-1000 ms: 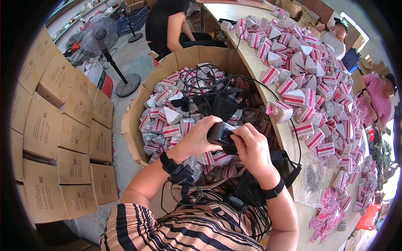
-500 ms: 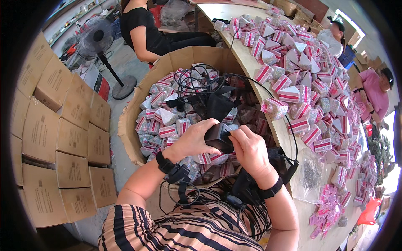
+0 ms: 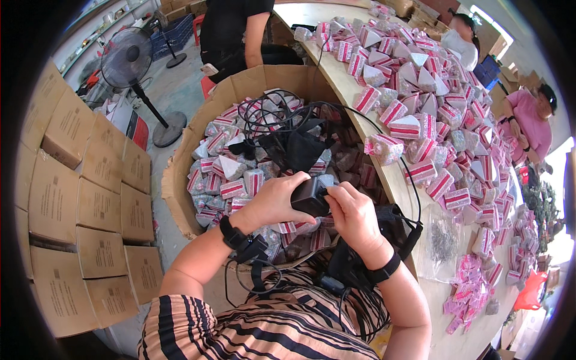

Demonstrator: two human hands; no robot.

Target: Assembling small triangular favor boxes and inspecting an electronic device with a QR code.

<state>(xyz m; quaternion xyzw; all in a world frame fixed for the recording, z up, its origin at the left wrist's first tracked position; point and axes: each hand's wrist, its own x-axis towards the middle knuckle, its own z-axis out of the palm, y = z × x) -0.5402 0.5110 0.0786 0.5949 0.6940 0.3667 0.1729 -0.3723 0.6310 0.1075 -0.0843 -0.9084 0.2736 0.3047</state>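
Note:
My left hand (image 3: 270,203) grips a small black box-shaped device (image 3: 306,198) between thumb and fingers, above a large open carton (image 3: 175,204). Against the device's right end, my right hand (image 3: 358,219) has its thumb and forefinger pinched together; whatever lies between them is hidden. Wedge-shaped clear-wrapped packets (image 3: 233,189) with pink-striped bands fill the carton. A coiled black cable (image 3: 264,114) and a dark strap-like bundle (image 3: 303,150) lie on top of them. Black bands circle both my wrists, and a cable hangs from the left one.
A wooden table (image 3: 351,90) on the right bears a heap of similar packets and pink wrappers (image 3: 471,288). Stacked brown cartons (image 3: 99,210) line the left, near a standing fan (image 3: 127,57). A person in black (image 3: 231,30) sits beyond the carton; others are across the table.
The view has shifted slightly, and the person in black has moved and leans differently. My hands keep nearly the same hold on the black device.

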